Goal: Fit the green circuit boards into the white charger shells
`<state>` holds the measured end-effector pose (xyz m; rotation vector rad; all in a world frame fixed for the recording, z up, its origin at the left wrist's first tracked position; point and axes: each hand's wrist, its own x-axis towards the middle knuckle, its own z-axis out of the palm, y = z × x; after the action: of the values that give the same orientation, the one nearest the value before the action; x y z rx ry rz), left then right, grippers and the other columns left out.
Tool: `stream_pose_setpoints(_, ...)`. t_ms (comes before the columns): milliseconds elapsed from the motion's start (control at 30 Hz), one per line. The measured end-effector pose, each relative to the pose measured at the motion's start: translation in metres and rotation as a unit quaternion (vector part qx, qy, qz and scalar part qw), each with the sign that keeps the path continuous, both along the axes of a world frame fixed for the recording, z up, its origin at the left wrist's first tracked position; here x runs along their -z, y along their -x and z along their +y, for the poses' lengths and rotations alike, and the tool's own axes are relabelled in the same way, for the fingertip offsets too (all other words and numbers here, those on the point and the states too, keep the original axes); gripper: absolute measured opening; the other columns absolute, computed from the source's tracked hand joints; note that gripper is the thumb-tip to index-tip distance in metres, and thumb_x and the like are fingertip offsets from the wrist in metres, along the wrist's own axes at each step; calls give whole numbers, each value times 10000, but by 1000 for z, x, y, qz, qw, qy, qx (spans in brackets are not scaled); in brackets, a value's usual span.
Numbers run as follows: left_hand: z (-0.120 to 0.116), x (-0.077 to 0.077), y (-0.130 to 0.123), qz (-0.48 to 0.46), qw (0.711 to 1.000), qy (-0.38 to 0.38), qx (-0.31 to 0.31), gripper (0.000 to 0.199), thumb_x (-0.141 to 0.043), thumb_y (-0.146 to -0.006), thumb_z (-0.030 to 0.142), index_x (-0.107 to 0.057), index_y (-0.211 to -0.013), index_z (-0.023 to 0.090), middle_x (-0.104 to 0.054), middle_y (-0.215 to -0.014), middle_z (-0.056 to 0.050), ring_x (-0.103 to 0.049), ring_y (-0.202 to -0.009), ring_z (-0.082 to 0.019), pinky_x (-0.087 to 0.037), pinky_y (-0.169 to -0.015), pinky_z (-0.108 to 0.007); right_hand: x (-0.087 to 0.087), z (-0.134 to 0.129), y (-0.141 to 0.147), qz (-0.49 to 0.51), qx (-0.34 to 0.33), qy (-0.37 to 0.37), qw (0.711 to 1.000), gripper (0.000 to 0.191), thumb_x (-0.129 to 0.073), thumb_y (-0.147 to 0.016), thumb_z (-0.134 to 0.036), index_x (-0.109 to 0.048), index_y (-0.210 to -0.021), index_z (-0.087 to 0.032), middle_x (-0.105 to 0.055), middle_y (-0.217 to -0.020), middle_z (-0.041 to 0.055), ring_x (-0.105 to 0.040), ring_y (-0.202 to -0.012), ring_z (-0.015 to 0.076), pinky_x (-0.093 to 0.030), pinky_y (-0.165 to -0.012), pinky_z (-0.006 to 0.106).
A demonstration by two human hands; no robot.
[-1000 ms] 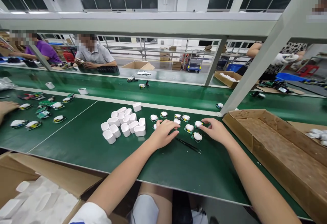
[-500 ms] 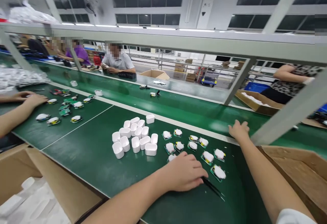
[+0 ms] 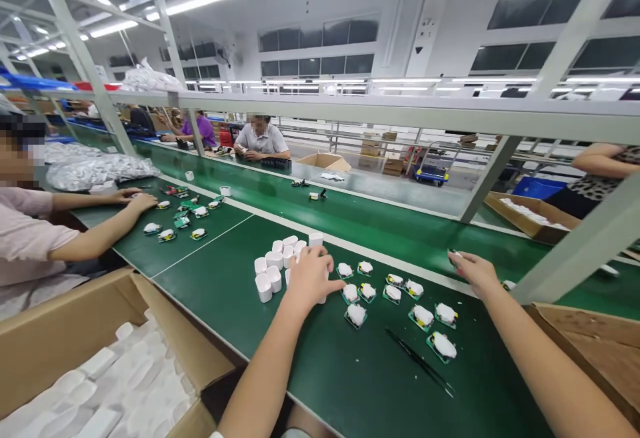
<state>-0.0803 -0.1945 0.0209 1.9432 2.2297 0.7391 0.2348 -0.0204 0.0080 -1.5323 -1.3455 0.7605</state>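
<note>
My left hand (image 3: 313,275) reaches over a cluster of white plastic cups (image 3: 264,287), its fingers and thumb apart; some cups are hidden beneath it. Over the green belt at the right, my right hand (image 3: 477,273) pinches a small dark part (image 3: 453,258), too small to make out fully. Several small circuit boards topped with white pads (image 3: 355,316) lie between my hands. Black tweezers (image 3: 419,361) rest on the green table (image 3: 370,385) nearer to me, touched by neither hand.
An open carton of white parts (image 3: 125,365) stands at the lower left, another carton (image 3: 590,338) at the right. A co-worker's hands (image 3: 137,201) are beside more boards (image 3: 199,233) at the left. A slanted post (image 3: 575,245) rises near my right arm.
My left hand has let go of the tweezers and moved left to the cups. My right hand, spread before, now pinches a small part. The camera view has turned left and up.
</note>
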Motion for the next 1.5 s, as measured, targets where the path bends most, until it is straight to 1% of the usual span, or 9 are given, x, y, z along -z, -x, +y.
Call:
stream_pose_setpoints(233, -25, 23, 7, 63, 993, 91, -46, 91, -681, -658, 201, -673, -747, 221, -506, -1306, -49, -374, -1233, -343, -169, -993, -677, -13, -96, 32, 240, -147, 89, 955, 135, -722, -704, -250, -633, -799, -210, -716, -771, 47, -696, -761, 169, -593, -718, 256)
stream_pose_setpoints(367, -30, 29, 7, 100, 994, 36, -23, 92, -618, -699, 124, -681, -723, 186, -448, -1390, -78, -285, -1305, -404, -150, -965, -724, -5, -135, 45, 314, -205, 127, 918, 143, -743, -706, -284, -675, -811, -214, -716, -754, 51, -695, -709, 181, -594, -747, 291)
stream_pose_setpoints(433, -29, 24, 5, 76, 997, -17, -4, 118, -582, -755, 180, -683, -813, 200, -482, -1351, -104, -348, -1263, -393, -194, -955, -706, 1, -144, 48, 354, -230, 129, 898, 162, -751, -703, -303, -697, -840, -237, -719, -778, 40, -690, -682, 189, -589, -767, 332)
stream_pose_setpoints(567, -7, 5, -13, -43, 987, -88, 131, 185, -483, -830, 312, -612, -852, 182, -621, -948, -87, -557, -894, -232, -421, -824, -427, 11, -150, 51, 400, -237, 118, 878, 159, -755, -698, -345, -718, -844, -294, -719, -794, 8, -686, -682, 188, -572, -774, 341)
stream_pose_setpoints(733, 29, 6, -57, -182, 959, -113, 184, 210, -612, -703, 294, -458, -807, 197, -516, -682, 40, -479, -636, -136, -361, -602, -250, 16, -151, 50, 411, -228, 116, 875, 206, -766, -683, -369, -723, -847, -253, -718, -843, 13, -682, -705, 158, -559, -791, 318)
stream_pose_setpoints(967, 25, 44, -75, -260, 907, -113, 311, 195, -617, -692, 191, -531, -867, 184, -544, -846, -10, -528, -794, -147, -417, -720, -269, 16, -161, 43, 389, -239, 149, 877, 445, -793, -634, -209, -646, -1052, -261, -685, -1059, 10, -653, -669, 92, -539, -673, 244)
stream_pose_setpoints(1133, 20, 45, -78, -245, 903, -130, 329, 210, -572, -689, 101, -492, -861, 192, -518, -906, -28, -517, -816, -142, -429, -698, -251, 16, -166, 45, 393, -250, 192, 864, 488, -820, -576, -164, -603, -1001, -267, -702, -937, -17, -688, -774, 155, -533, -762, 300)
stream_pose_setpoints(1267, 16, 43, -80, -262, 902, -108, 326, 229, -577, -696, 114, -489, -889, 201, -549, -958, -34, -535, -851, -149, -440, -699, -248, 14, -170, 48, 398, -251, 201, 859, 383, -766, -676, -300, -613, -1026, -278, -690, -807, -30, -683, -798, 157, -505, -873, 352)
stream_pose_setpoints(1500, 13, 43, -82, -309, 897, -25, 314, 298, -596, -734, 161, -535, -1023, 204, -602, -1024, -41, -569, -952, -181, -448, -859, -316, 15, -171, 46, 375, -202, 169, 889, 380, -825, -576, -272, -673, -924, -256, -645, -884, -20, -641, -824, 149, -481, -899, 383)
